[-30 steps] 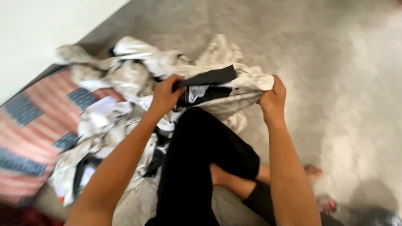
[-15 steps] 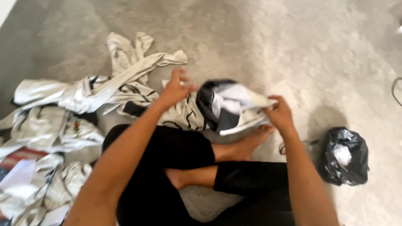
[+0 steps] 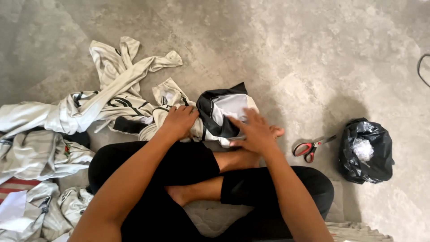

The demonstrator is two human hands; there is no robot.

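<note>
- The grey concrete floor (image 3: 313, 54) fills the frame; the person sits on it cross-legged in black trousers (image 3: 179, 179), legs across the lower middle.
- A heap of pale grey-and-black garments (image 3: 89, 107) sprawls over the left half, from the upper left down to the lower left corner, where a red-striped cloth (image 3: 13, 184) peeks out at the edge.
- The folded garment (image 3: 221, 114), grey with black panels, lies at the centre of the frame, on the floor just beyond the person's shins and touching the heap on its left.
- A black plastic bag (image 3: 365, 152) with something white inside sits at the right, well apart from the folded garment.
- The left hand (image 3: 179, 121) rests curled over the folded garment's left edge, fingers bent and seemingly pinching fabric, though how firmly cannot be told.
- The right hand (image 3: 255, 130) lies flat and spread on the garment's right side, gripping nothing, pressing down.
- Red-handled scissors (image 3: 309, 148) lie between the right hand and the bag, untouched.
- Judged from this, the step is flattening a fold; the next move seems to call for holding the bundle compact while it is smoothed or turned over.
</note>
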